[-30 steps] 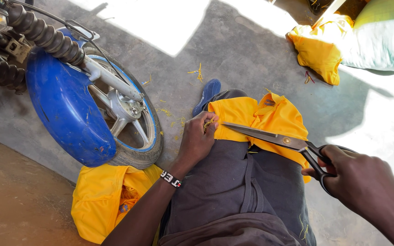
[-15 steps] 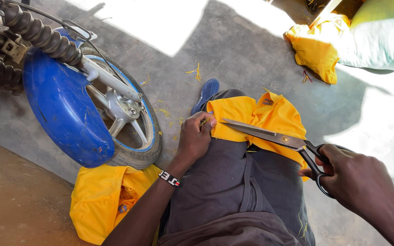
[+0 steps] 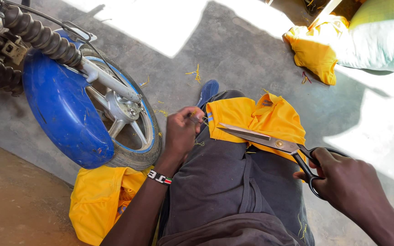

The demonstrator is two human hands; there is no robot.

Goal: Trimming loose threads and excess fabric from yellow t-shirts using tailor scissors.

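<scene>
A yellow shirt (image 3: 270, 118) lies over my knees, on dark grey trousers (image 3: 233, 182). My left hand (image 3: 182, 132), with a beaded band at the wrist, pinches the shirt's left edge between fingers and thumb. My right hand (image 3: 347, 182) grips the black handles of large scissors (image 3: 270, 141). Their steel blades lie nearly together, pointing left across the shirt toward my left hand.
A motorbike's front wheel (image 3: 124, 123) with a blue mudguard (image 3: 64, 109) stands close on the left. A yellow cloth pile (image 3: 101, 200) lies under it. Another yellow cloth (image 3: 313, 50) and a green sack (image 3: 379, 36) sit at the far right. A blue shoe (image 3: 207, 91) shows past my knee. Thread scraps dot the concrete.
The scissors have slid slightly left along the shirt, their tips nearer my left hand. My left hand keeps its pinch on the shirt's edge.
</scene>
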